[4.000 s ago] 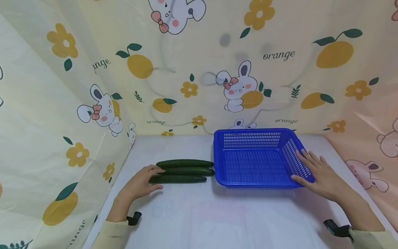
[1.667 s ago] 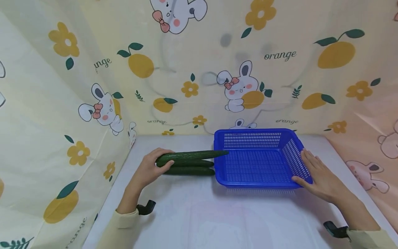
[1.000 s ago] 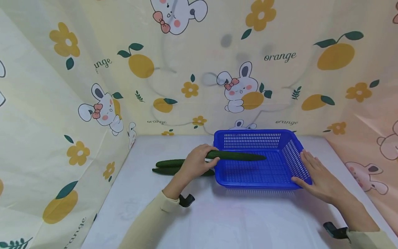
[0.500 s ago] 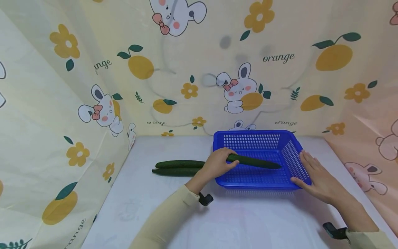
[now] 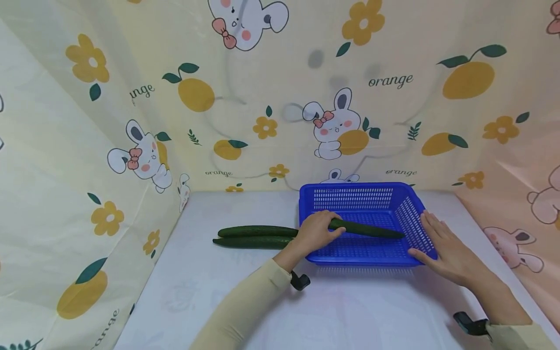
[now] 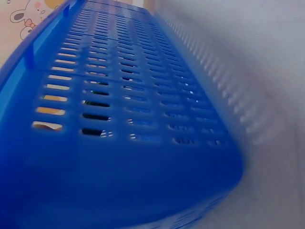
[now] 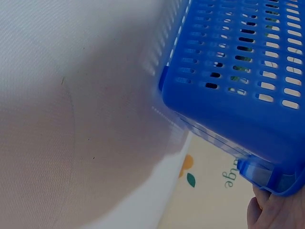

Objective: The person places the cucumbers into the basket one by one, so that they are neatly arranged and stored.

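My left hand (image 5: 316, 232) grips a dark green cucumber (image 5: 367, 229) near its left end, over the left part of a blue plastic basket (image 5: 404, 187). The cucumber's tapered right end points down toward the basket's far right side. My right hand (image 5: 446, 250) rests against the basket's right rim with its fingers straight and thumb at the front corner. Two more cucumbers, one behind (image 5: 253, 231) and one in front (image 5: 249, 242), lie side by side left of the basket, their right ends hidden by my left hand. The left wrist view shows the basket's slotted wall (image 6: 114, 176).
The basket stands on a white table surface (image 5: 350, 311) near its back edge. A cream curtain (image 5: 271, 63) printed with rabbits and oranges rises behind and along both sides. In the right wrist view, the basket's slotted wall (image 7: 228, 102) shows close up.
My left hand took a cucumber from the group of three, lifted it and carried it right into the basket. Over the last half second it shifted slightly further right. My right hand stayed at the rim.
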A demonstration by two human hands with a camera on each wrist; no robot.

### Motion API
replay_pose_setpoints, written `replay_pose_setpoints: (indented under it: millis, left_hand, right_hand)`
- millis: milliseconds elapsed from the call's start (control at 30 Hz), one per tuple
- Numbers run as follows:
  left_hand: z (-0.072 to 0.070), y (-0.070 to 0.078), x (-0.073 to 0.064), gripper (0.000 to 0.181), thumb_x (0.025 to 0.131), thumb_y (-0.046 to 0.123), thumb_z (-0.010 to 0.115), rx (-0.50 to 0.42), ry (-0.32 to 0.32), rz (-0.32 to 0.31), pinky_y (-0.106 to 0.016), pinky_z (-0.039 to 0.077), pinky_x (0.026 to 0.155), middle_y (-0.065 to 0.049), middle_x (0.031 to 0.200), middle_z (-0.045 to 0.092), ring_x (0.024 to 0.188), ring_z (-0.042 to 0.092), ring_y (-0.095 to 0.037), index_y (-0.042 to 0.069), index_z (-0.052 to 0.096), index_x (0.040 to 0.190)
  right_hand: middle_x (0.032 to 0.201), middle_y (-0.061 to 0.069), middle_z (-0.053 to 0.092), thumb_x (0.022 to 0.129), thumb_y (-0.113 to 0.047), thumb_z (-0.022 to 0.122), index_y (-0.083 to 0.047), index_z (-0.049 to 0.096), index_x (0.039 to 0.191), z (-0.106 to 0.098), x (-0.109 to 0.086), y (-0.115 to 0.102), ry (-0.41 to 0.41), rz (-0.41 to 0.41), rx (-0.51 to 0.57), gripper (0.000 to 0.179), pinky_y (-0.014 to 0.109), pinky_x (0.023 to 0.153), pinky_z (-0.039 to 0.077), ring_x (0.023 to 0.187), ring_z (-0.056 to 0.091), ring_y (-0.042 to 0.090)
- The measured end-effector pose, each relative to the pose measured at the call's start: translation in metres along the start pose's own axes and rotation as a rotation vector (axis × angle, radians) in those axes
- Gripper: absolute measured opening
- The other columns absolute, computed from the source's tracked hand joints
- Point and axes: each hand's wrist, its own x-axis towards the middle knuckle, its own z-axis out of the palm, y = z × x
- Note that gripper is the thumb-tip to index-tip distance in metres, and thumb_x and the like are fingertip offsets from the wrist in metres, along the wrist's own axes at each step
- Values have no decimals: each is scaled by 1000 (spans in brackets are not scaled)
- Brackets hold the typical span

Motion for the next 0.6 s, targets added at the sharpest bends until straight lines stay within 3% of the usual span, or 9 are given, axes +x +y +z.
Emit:
replay_pose_setpoints:
  millis: [133, 367, 600]
  left_hand:
    - [3, -1, 2, 36, 107, 44, 67, 69, -10, 3, -32, 52, 108, 3, 132, 74, 125, 68, -16, 19, 74, 132]
    - [6, 1, 6, 36, 103, 45, 73, 156, -39, 13, -30, 55, 101, 7, 124, 77, 116, 71, -13, 21, 77, 130]
    - [-1, -6, 2, 30, 104, 31, 75, 65, 34, 17, -33, 54, 104, 5, 124, 77, 119, 69, -15, 19, 75, 131]
  right_hand:
    - [176, 29, 1, 102, -52, 65, 1, 3, 170, 1, 0, 0, -2, 1, 4, 106, 36, 123, -20, 164, -7, 44]
    - [176, 29, 1, 102, -52, 64, 0, 2, 170, -1, 1, 1, -16, 22, 19, 106, 59, 126, -10, 163, -5, 49]
    - [176, 29, -1, 103, -53, 63, -1, 1, 170, 0, 1, 0, -34, 35, 31, 106, 65, 126, -6, 162, -5, 50]
